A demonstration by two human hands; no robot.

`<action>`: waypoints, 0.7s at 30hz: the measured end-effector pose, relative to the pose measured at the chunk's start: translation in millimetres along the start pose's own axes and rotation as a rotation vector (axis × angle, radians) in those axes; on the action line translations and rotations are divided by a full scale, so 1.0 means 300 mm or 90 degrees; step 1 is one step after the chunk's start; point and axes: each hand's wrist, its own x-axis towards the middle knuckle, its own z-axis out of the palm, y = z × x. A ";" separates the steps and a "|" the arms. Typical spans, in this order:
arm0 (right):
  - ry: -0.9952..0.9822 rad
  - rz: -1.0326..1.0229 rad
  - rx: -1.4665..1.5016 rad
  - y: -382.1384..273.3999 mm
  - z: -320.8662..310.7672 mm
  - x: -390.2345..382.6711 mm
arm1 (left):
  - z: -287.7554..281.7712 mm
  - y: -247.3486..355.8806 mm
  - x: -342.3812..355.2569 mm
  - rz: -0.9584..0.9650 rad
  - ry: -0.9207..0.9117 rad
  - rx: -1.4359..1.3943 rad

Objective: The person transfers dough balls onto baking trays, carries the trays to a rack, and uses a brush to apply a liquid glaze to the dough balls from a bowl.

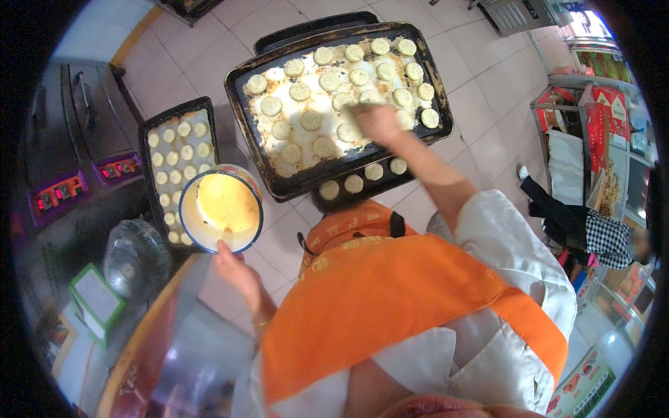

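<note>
My left hand (240, 275) is closed on the near rim of a white enamel bowl (198, 221) with a blue edge and yellowish liquid inside. A large dark baking tray (245, 129) in front of me carries rows of small round pale dough cakes (300, 92). Above its right half is my right hand (382, 124), blurred by motion, fingers drawn together. Something brownish shows at its fingertips, too smeared to name. Cakes directly beneath this hand are partly covered from sight.
Another tray (145, 139) of cakes stands at left, partly behind the bowl. More trays sit under the large one, one showing cakes (354, 184) along its near side. Dark ovens (52, 139) with red displays line the left. A person (592, 226) is at right, beside shelves (557, 104).
</note>
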 end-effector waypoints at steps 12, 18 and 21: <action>-0.115 -0.069 0.003 -0.314 0.227 -0.114 | -0.120 -0.075 -0.052 -0.028 -0.028 -0.055; -0.164 0.070 0.134 -0.449 0.191 -0.119 | -0.167 -0.104 -0.074 -0.019 -0.063 -0.057; -0.041 0.197 0.135 -0.053 -0.007 -0.145 | -0.189 -0.130 -0.082 -0.019 -0.069 0.019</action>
